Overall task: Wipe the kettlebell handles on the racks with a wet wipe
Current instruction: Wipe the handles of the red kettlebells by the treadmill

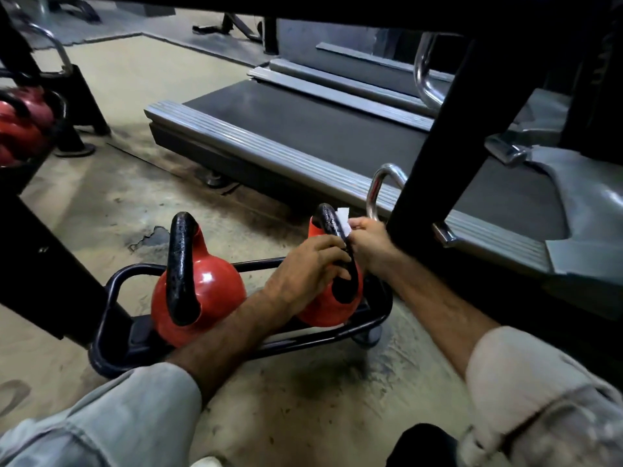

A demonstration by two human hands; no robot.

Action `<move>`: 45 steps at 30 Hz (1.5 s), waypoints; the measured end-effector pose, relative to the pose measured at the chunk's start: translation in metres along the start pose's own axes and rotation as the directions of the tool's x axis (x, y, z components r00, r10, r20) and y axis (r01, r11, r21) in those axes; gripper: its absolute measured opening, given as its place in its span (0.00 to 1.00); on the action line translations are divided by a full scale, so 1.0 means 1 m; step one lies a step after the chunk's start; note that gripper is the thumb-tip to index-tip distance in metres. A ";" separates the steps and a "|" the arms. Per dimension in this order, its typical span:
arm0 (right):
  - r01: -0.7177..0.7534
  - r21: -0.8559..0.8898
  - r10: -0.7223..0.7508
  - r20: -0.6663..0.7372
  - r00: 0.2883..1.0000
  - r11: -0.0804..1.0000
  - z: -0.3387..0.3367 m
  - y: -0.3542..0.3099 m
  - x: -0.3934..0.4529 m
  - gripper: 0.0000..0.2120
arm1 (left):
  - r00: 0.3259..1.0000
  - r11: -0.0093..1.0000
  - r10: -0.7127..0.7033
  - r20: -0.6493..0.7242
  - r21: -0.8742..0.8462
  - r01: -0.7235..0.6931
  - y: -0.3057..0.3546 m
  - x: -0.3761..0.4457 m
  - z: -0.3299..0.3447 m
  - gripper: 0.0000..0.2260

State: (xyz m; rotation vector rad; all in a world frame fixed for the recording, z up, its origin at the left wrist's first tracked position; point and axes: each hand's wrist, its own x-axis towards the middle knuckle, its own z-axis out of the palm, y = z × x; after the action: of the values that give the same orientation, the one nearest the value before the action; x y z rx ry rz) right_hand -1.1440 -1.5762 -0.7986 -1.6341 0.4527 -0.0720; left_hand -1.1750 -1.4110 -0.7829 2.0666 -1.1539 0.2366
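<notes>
Two red kettlebells with black handles sit on a low black tube rack point(111, 291) near the floor. The left kettlebell point(209, 288) stands untouched. My left hand point(303, 267) grips the lower part of the black handle point(328, 219) of the right kettlebell point(323, 308). My right hand point(365, 239) presses a white wet wipe point(342, 219) against the far side of that same handle, just above my left fingers. Only a small strip of the wipe shows.
A treadmill deck point(303, 129) with grey side rails lies just beyond the rack. A black slanted frame post point(435, 146) stands right beside my right hand. More red kettlebells point(23, 119) sit on a rack at the left edge. A chrome handle point(377, 187) rises behind my hands.
</notes>
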 end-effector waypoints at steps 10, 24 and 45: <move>-0.486 0.308 0.286 0.516 0.808 0.818 0.017 0.030 0.034 0.05 | 0.999 0.985 -0.022 -0.032 -0.170 0.016 -0.011 0.005 0.011 0.08; -0.499 0.270 0.334 0.480 0.811 0.823 0.005 0.026 0.024 0.20 | 0.998 0.988 -0.006 -0.068 -0.153 -0.004 -0.017 0.005 0.013 0.08; -0.089 0.338 0.101 -0.019 0.995 0.937 0.009 -0.004 0.016 0.14 | 0.998 0.996 0.000 -0.067 -0.084 -0.006 -0.023 0.005 0.013 0.11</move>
State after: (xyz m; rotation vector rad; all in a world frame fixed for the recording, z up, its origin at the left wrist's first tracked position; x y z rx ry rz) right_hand -1.1252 -1.5730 -0.7998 -1.2738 0.5159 -0.1010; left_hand -1.1561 -1.4158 -0.8012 1.9689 -1.1085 0.2524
